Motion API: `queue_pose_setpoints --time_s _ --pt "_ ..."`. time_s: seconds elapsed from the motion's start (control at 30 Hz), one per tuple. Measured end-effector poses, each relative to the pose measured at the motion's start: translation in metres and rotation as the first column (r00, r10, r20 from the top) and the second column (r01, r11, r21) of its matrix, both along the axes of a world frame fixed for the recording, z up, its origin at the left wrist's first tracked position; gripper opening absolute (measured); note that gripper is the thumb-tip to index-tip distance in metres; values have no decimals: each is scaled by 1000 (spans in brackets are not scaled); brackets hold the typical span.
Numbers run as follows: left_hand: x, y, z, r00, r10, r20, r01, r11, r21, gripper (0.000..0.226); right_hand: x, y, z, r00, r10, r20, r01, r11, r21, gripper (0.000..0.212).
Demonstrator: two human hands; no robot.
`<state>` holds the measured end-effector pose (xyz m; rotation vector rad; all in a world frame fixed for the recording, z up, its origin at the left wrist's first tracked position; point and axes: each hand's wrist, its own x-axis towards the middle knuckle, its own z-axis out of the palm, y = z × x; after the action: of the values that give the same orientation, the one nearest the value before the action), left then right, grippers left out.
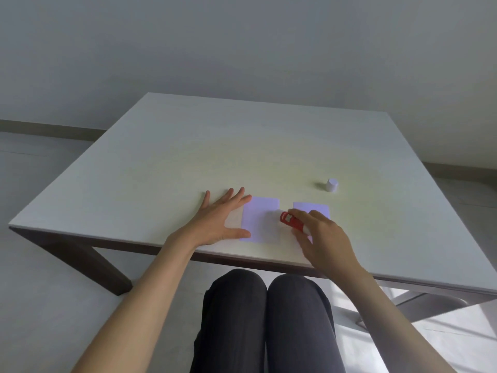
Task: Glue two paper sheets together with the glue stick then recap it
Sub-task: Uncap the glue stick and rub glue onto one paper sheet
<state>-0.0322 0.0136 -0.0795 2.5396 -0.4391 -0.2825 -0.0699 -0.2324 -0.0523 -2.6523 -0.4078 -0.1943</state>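
On the surface [188, 146], the right hand [320, 235] grips the glue [291, 221] over the left sheet [262, 223].
The left hand [220, 219] lies flat and spread on that sheet's edge; the right sheet [313, 208] is half hidden; the cap [332, 185] stands apart.

Setting reads as a plain room in a home or small office; which one cannot be told. You sit at a pale wood-grain table [188, 146] on dark legs [105, 267], knees under its near edge. Beyond your fingertips stands a bare grey-white wall [242, 44] with a low skirting board [48, 127]. Pale floor [32, 184] lies to the left of your fingers.
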Motion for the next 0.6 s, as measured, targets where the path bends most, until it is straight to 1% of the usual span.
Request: queue_pose_setpoints --time_s 0.1,0.2,0.27,0.37,0.4,0.43,0.47,0.57,0.6 --pt "1 0 0 1000 -5 4 5 1000 8 86 -14 -2 3 986 156 -55 -154 987 39 34" --pt "1 -1 0 1000 -7 2 7 1000 5 86 -7 -16 2 970 207 -130 -198 977 81 31" --pt "0 0 0 1000 -7 1 7 1000 3 86 4 -22 -1 979 143 -144 -129 986 102 31" --pt "0 0 0 1000 -5 -7 5 1000 -2 86 21 -13 -4 992 -62 -111 81 981 175 30" --pt "1 0 0 1000 -4 -5 4 1000 -4 87 22 -5 -4 990 -106 -91 121 975 186 30" --pt "1 1 -1 1000 -3 -2 3 1000 -7 88 21 5 -4 991 -111 -71 122 977 175 30" --pt "1 0 -1 1000 -2 2 2 1000 -9 88 17 16 -5 996 -78 -48 84 985 152 30" --pt "3 0 -3 1000 2 5 -2 1000 -17 90 0 41 -10 995 91 41 -93 994 56 34" --pt "3 0 -4 1000 1 6 -1 1000 -17 91 -1 42 -9 992 115 51 -117 993 32 34"
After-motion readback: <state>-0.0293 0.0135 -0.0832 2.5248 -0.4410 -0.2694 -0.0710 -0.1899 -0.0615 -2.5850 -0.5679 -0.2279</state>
